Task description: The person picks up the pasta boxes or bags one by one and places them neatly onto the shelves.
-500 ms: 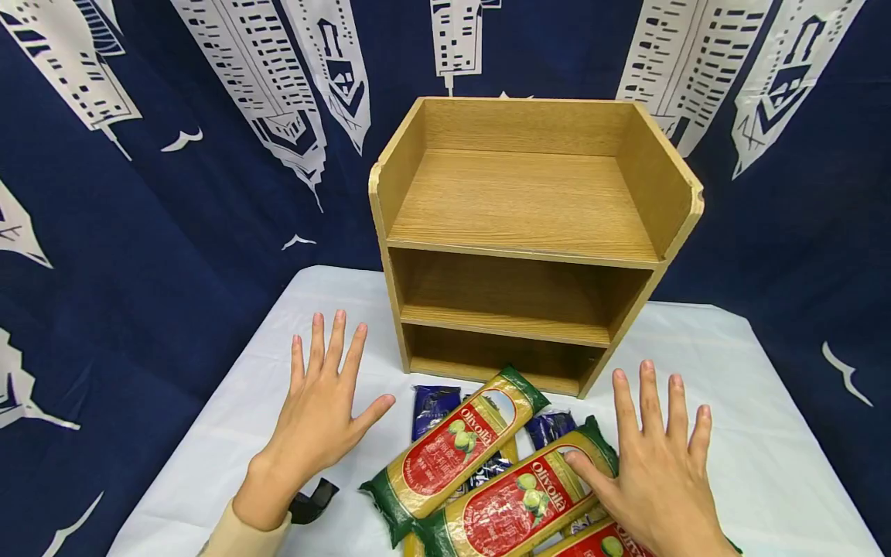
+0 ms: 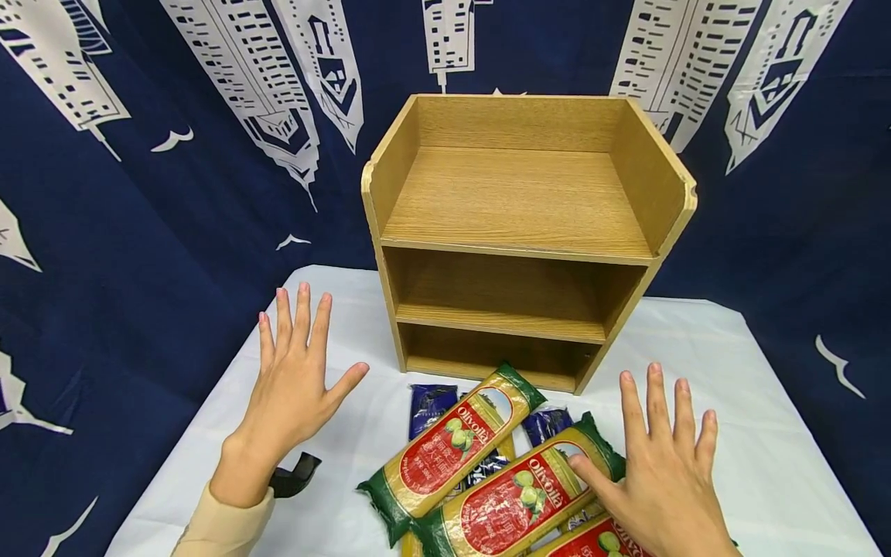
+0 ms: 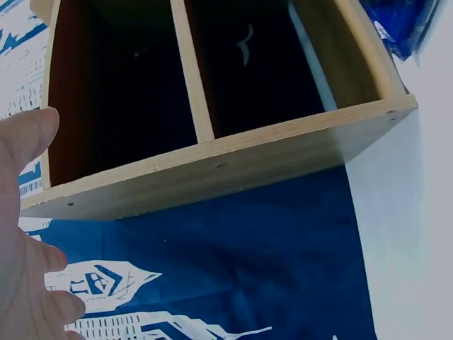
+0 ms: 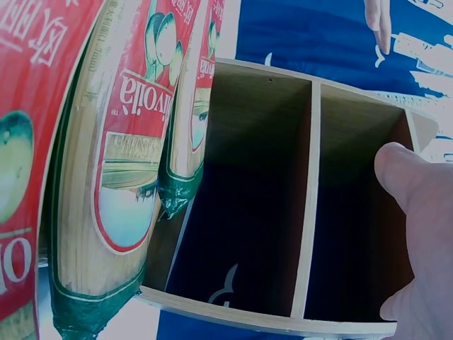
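Packets (image 2: 487, 480) between hands (right (image 2: 664, 472) touching one)

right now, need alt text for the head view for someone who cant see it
Two open hands hover over a white-covered table: the left hand above bare cloth, the right hand with its thumb touching a pile of pasta packets. Behind stands an empty wooden shelf unit against a navy curtain printed with white buildings.
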`<state>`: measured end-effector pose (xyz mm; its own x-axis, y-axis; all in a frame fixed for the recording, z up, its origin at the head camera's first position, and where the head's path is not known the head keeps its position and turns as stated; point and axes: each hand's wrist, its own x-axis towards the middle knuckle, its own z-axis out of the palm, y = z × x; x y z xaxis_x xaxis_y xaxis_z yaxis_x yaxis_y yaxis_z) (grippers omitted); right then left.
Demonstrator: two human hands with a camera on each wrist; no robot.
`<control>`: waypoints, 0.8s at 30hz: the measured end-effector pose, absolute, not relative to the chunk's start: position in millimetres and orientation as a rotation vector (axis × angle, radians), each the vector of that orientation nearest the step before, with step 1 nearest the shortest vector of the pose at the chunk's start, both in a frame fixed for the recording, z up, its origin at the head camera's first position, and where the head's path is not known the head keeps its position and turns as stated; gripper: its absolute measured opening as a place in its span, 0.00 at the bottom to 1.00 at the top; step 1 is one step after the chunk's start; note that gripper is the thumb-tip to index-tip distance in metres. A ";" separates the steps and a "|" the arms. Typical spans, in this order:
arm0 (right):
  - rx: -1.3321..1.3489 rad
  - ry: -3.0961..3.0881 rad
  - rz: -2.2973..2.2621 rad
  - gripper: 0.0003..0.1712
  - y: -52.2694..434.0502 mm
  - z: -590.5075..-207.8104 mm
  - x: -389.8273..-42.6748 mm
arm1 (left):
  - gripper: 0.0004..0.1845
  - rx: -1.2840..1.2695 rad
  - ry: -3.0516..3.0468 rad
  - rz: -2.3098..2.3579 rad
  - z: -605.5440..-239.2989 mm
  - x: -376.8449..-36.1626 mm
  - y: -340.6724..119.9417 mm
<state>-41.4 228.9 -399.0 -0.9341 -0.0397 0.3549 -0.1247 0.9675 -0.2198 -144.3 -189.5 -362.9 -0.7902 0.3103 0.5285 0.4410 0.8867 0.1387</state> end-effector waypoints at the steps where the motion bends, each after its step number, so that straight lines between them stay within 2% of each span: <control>1: 0.118 -2.760 0.345 0.70 229.2 -398.9 -41.0 | 0.52 -0.545 -2.543 -0.350 -362.0 -145.3 -190.0; 24: 0.023 -2.815 0.349 0.72 233.5 -397.3 -31.2 | 0.53 -0.630 -2.437 -0.464 -329.2 -169.3 -185.0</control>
